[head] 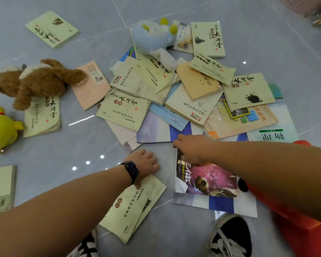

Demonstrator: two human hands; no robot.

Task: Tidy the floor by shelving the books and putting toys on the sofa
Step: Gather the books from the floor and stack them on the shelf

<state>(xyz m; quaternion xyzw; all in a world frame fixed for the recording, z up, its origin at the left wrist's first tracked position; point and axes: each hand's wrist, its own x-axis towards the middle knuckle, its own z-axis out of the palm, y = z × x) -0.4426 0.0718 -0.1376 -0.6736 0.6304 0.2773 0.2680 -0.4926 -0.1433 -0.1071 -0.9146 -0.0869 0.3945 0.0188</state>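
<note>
The right hand (188, 148) is observed at the top edge of the purple-covered book (206, 179), fingers curled over that edge in what is judged a pinch on it. The left hand (144, 163) rests at the upper end of the pale green book (133, 206), fingers bent downward; whether a grip is made on it cannot be determined. Both books lie flat on the tiled floor (44, 164), just beside one another and nearest the person. The green book's long axis runs diagonally back toward the left forearm. The purple book lies on a larger blue-and-white book (220, 205). Beyond the hands, the main pile of books (174, 93) is spread. The brown plush (35, 80), the yellow plush (0, 129) and the blue plush (152, 38) remain unshelved, well apart from either hand.
</note>
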